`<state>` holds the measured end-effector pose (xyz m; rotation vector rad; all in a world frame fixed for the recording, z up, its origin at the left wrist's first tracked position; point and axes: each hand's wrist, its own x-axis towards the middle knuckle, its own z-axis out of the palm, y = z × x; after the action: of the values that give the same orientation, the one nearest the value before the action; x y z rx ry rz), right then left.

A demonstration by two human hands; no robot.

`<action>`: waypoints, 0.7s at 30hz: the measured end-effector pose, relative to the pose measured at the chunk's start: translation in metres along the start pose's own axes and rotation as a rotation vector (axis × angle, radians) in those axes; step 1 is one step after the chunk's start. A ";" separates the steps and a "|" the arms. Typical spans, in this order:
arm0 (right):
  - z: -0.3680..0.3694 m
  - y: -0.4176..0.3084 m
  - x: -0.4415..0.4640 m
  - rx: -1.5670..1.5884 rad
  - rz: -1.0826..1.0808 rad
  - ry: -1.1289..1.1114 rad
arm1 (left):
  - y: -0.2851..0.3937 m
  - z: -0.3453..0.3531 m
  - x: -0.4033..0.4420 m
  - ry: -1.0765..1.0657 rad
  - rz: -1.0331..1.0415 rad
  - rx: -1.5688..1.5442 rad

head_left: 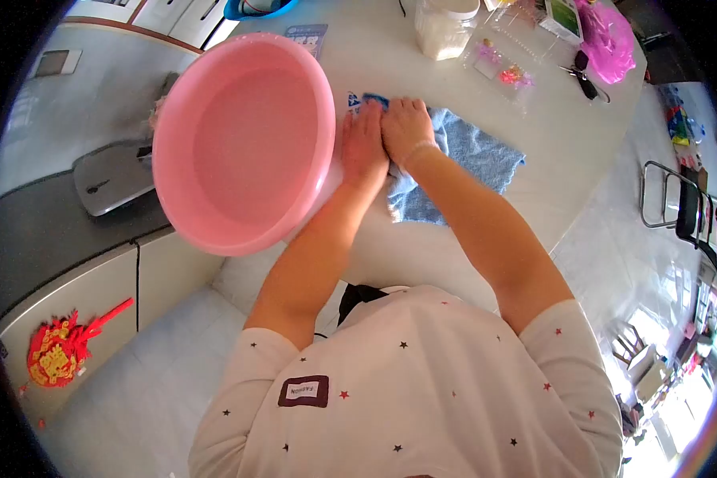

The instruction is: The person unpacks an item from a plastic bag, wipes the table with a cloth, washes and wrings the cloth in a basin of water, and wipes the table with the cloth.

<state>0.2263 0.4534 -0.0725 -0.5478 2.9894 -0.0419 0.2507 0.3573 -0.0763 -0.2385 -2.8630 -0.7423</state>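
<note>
Both hands [366,145] [407,127] press side by side on the blue cloth [474,159].

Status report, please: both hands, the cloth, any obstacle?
Left hand and right hand together on blue cloth. Cloth lies on table. Pink basin close on left, not covering cloth.

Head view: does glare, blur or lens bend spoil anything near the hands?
Head view: left hand, right hand and cloth look reasonably clear; the far lower right is washed out by bright light; the lens bows the table, corners black.
</note>
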 end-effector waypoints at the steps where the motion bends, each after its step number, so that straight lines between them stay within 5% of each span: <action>1: -0.004 0.000 0.010 0.000 0.001 -0.005 | 0.000 -0.003 0.011 -0.109 -0.115 0.026; 7: -0.019 0.002 -0.015 -0.071 -0.122 -0.176 | 0.018 -0.002 -0.018 -0.137 -0.357 -0.115; 9: -0.013 -0.004 -0.031 0.004 -0.106 -0.110 | 0.017 0.007 -0.038 0.160 -0.084 0.009; 11: -0.004 -0.002 -0.025 0.019 -0.104 -0.092 | 0.008 0.020 -0.041 0.202 -0.042 0.050; 16: -0.026 -0.004 0.040 0.035 -0.092 -0.176 | -0.019 0.005 0.028 -0.195 -0.302 -0.012; 19: -0.024 -0.002 0.013 0.056 -0.116 -0.303 | 0.003 0.007 -0.009 0.114 -0.154 -0.070; 21: -0.013 -0.001 -0.010 0.063 -0.143 -0.094 | 0.004 0.013 -0.023 0.184 -0.103 -0.059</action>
<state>0.2351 0.4562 -0.0588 -0.7337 2.8422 -0.1169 0.2726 0.3652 -0.0906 -0.0279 -2.6981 -0.8224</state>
